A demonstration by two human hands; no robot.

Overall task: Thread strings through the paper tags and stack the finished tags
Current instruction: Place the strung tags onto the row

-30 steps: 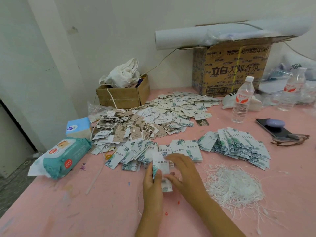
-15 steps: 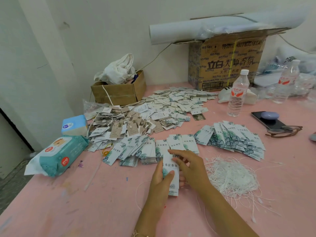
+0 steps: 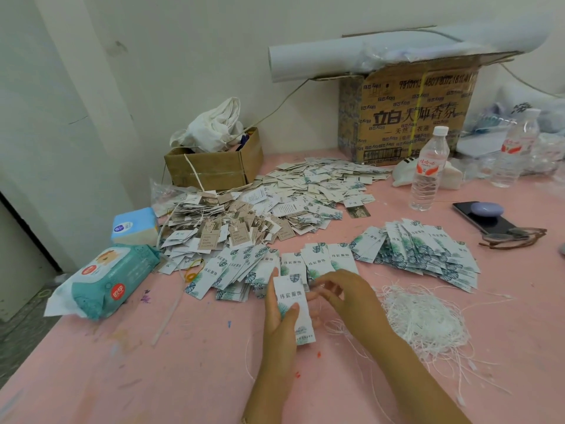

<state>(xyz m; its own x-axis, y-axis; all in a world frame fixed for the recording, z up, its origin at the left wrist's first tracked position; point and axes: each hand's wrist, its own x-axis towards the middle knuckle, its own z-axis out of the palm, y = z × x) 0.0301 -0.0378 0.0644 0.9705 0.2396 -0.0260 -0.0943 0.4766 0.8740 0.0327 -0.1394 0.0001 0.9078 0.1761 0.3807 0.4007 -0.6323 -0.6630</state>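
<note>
My left hand (image 3: 279,316) grips a small stack of white paper tags (image 3: 293,304) printed with green leaves, thumb across the front. Just to the right, my right hand (image 3: 345,292) has its fingers bent at the tags' top edge; a thin white string (image 3: 336,327) trails below it, and I cannot tell whether the fingers pinch it. A tangled heap of white strings (image 3: 428,316) lies on the pink table (image 3: 153,362) to the right. Fanned rows of leaf tags lie behind my hands (image 3: 324,258) and further right (image 3: 428,252).
A large heap of strung tags (image 3: 244,215) fills the middle. At the left lie a wet-wipe pack (image 3: 107,280) and a blue tissue box (image 3: 134,224). Behind stand a small carton (image 3: 214,169), a big carton (image 3: 412,111), two water bottles (image 3: 428,169), a phone (image 3: 486,218) and glasses (image 3: 513,237).
The tags in my left hand have risen and turned more upright. My right hand has shifted to their top right edge, fingers curling. The view has tilted slightly.
</note>
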